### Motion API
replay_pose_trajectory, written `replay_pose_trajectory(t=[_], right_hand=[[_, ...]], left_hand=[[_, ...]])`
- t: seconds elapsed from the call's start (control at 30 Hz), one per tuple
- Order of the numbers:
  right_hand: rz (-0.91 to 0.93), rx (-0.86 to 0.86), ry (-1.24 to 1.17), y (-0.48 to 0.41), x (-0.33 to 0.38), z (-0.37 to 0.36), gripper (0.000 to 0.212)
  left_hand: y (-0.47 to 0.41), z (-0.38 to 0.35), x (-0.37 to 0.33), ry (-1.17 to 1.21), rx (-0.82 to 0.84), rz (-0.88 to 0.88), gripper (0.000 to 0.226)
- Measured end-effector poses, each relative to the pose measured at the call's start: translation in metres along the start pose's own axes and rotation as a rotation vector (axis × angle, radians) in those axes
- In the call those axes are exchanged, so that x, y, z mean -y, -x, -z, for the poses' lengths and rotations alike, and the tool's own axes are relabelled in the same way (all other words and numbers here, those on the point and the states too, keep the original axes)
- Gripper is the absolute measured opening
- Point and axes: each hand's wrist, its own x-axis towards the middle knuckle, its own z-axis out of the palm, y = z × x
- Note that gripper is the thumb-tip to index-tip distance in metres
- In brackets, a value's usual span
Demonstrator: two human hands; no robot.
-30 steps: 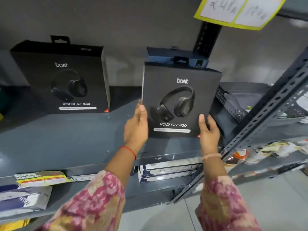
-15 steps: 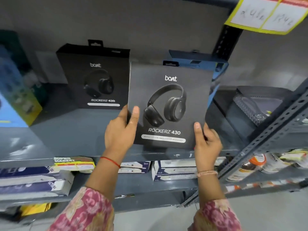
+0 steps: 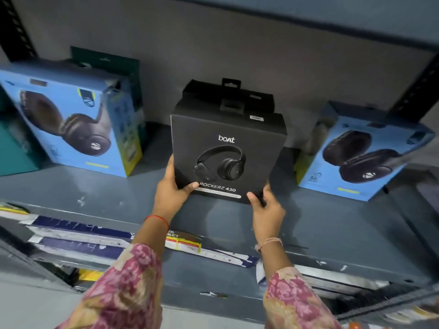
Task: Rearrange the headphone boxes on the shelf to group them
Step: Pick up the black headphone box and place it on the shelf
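Observation:
A black boAt Rockerz 430 headphone box [image 3: 228, 138] stands upright in the middle of the grey shelf [image 3: 95, 193]. My left hand [image 3: 172, 188] grips its lower left corner and my right hand [image 3: 266, 207] grips its lower right corner. Directly behind it stands a second black box [image 3: 213, 91], mostly hidden, with only its top and hang tab showing. A blue headphone box [image 3: 73, 124] leans at the left. Another blue headphone box [image 3: 363, 157] stands at the right.
A dark green box [image 3: 107, 60] stands behind the left blue box. The shelf above [image 3: 308, 15] overhangs close to the box tops. Black slotted uprights [image 3: 16, 27] flank the bay. Flat packs [image 3: 78, 236] lie on the lower shelf.
The black box I hold has moved left along the shelf and now stands in front of the other black box. The view has swung left, bringing the left blue box into sight.

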Motion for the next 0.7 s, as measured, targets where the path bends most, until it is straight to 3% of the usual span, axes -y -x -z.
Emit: replay_pose_trajectory(t=[0.3,0.4,0.47,0.6,0.7], right_hand=[[-0.06,-0.012,0.08,-0.014,-0.003,-0.018,0.047],[-0.21,-0.012,-0.092,-0.009,0.0,-0.016,0.054],[-0.316,-0.105,-0.161,0.007,0.002,-0.015,0.056],[-0.19,-0.209,-0.107,0.055,0.029,-0.039,0.028],[-0.04,0.062,-0.126,0.077,0.063,-0.09,0.028]], left_hand=[[-0.02,0.001,0.012,-0.151,-0.037,0.004,0.076],[-0.013,0.008,0.008,-0.183,0.026,0.003,0.064],[-0.002,0.023,0.011,-0.16,0.02,0.025,0.055],[0.016,0.084,0.031,-0.194,-0.38,0.056,0.043],[0.007,0.134,0.042,-0.083,-0.57,0.091,0.057]])
